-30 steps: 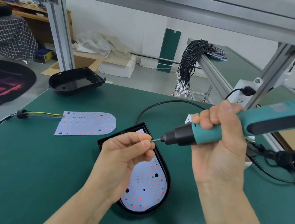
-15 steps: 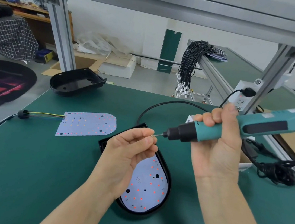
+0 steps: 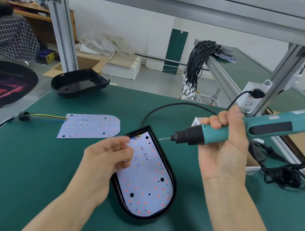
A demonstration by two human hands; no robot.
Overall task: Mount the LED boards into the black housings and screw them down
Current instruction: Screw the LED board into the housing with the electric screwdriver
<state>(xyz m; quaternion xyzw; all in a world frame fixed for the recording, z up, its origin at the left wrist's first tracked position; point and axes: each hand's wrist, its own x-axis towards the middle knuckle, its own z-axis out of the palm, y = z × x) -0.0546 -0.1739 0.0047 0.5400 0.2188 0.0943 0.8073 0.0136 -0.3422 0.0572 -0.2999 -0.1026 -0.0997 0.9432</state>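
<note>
A black housing (image 3: 173, 176) lies on the green mat with a white LED board (image 3: 144, 181) seated in it. My left hand (image 3: 105, 159) hovers over the housing's upper left edge, blurred, fingers loosely curled, with nothing seen in them. My right hand (image 3: 223, 153) grips a teal electric screwdriver (image 3: 212, 135) held nearly level above the mat. Its bit tip (image 3: 161, 139) points left, just right of the housing's top corner. A second LED board (image 3: 89, 127) with coloured wires lies flat to the left. An empty black housing (image 3: 79, 84) sits at the mat's far left edge.
The screwdriver's black cord loops behind the housing to a socket block (image 3: 250, 100) on the frame post. A tangle of black cord (image 3: 289, 172) lies at the right. A bundle of black cables (image 3: 197, 63) hangs off the neighbouring bench. An aluminium beam runs overhead.
My left hand has left the screwdriver's bit tip and dropped down and to the left. The screwdriver stays almost where it was.
</note>
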